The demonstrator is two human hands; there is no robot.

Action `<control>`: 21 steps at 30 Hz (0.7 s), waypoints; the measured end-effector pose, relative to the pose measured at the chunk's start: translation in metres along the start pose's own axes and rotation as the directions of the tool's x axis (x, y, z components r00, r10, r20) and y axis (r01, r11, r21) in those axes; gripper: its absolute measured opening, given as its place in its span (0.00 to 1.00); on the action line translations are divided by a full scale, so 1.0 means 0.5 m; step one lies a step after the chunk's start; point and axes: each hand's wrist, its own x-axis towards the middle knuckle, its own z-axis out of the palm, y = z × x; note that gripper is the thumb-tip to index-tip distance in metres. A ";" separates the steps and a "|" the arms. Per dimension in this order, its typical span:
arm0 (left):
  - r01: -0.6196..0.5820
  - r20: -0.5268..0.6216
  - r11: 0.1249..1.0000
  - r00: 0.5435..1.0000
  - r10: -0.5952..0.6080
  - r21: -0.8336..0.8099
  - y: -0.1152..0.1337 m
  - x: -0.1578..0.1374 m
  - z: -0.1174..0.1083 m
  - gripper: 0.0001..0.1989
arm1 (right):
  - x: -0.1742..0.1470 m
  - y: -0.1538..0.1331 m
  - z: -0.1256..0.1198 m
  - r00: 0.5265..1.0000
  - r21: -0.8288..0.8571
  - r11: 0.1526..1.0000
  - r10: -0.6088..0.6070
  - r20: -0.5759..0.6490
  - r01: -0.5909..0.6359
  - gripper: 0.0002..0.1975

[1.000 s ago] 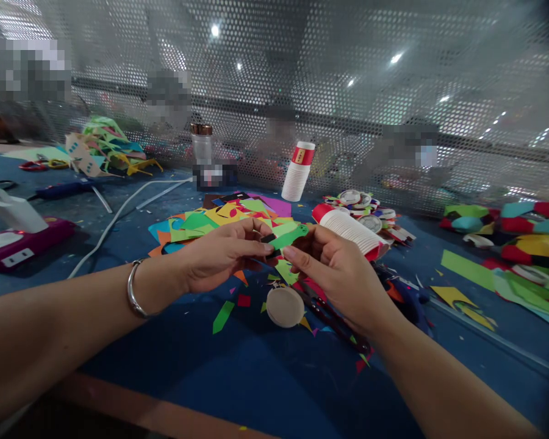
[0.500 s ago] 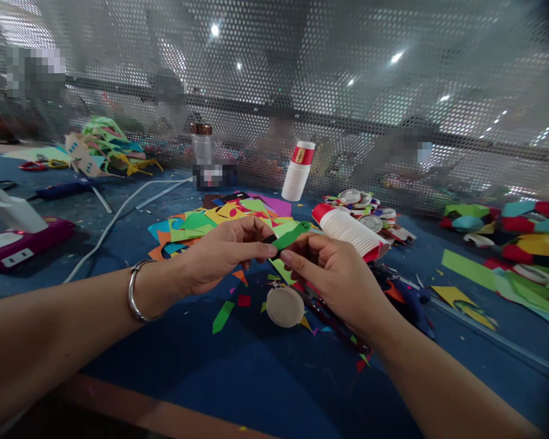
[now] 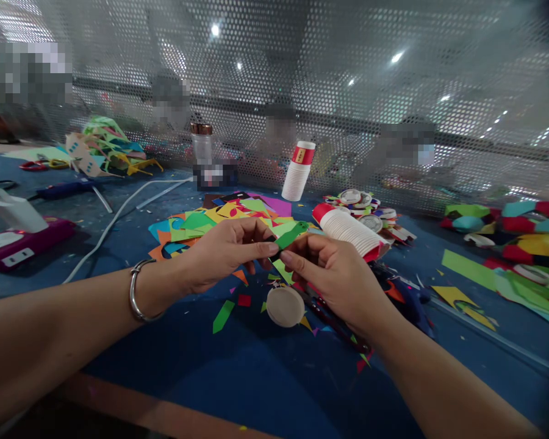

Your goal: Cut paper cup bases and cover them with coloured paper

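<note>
Between my two hands is a narrow green paper strip point(image 3: 293, 235) with a rounded end and small dark marks near its tip. My left hand point(image 3: 235, 249) pinches its lower end between thumb and fingers, where a dark piece also shows. My right hand point(image 3: 332, 268) is closed at the strip's right side, thumb against the fingers. Below them lies a round, pale paper disc or cup base point(image 3: 285, 306). A pointed green paper piece point(image 3: 223, 316) and a small red square point(image 3: 244, 300) rest on the blue table. Dark red-handled scissors point(image 3: 333, 320) lie partly under my right hand.
Coloured paper scraps point(image 3: 196, 225) pile up behind my hands. One stack of paper cups point(image 3: 297, 174) stands upright; another stack point(image 3: 350, 231) lies on its side. A purple power strip point(image 3: 27, 247) and white cable point(image 3: 114, 219) are at left. Perforated metal panelling point(image 3: 274, 73) closes the back.
Both hands stay almost in place, still on the green strip. My left thumb has shifted slightly to the right along it.
</note>
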 end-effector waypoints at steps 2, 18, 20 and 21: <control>-0.001 -0.003 1.000 1.000 0.001 0.017 -0.001 0.000 0.000 0.08 | 0.000 0.000 0.000 1.000 -0.013 1.000 -0.007 -0.001 0.007 0.09; -0.003 -0.018 1.000 1.000 0.003 0.015 -0.001 0.001 0.000 0.07 | -0.002 0.002 -0.001 1.000 0.046 0.999 -0.008 0.008 0.008 0.06; -0.014 -0.022 1.000 1.000 0.014 -0.008 -0.002 0.002 0.000 0.08 | -0.002 0.000 0.000 1.000 0.078 0.997 -0.005 0.000 0.005 0.06; -0.025 -0.031 0.999 0.999 0.025 -0.021 -0.003 0.002 0.000 0.08 | -0.001 -0.001 0.001 1.000 0.090 0.996 -0.003 -0.009 0.004 0.05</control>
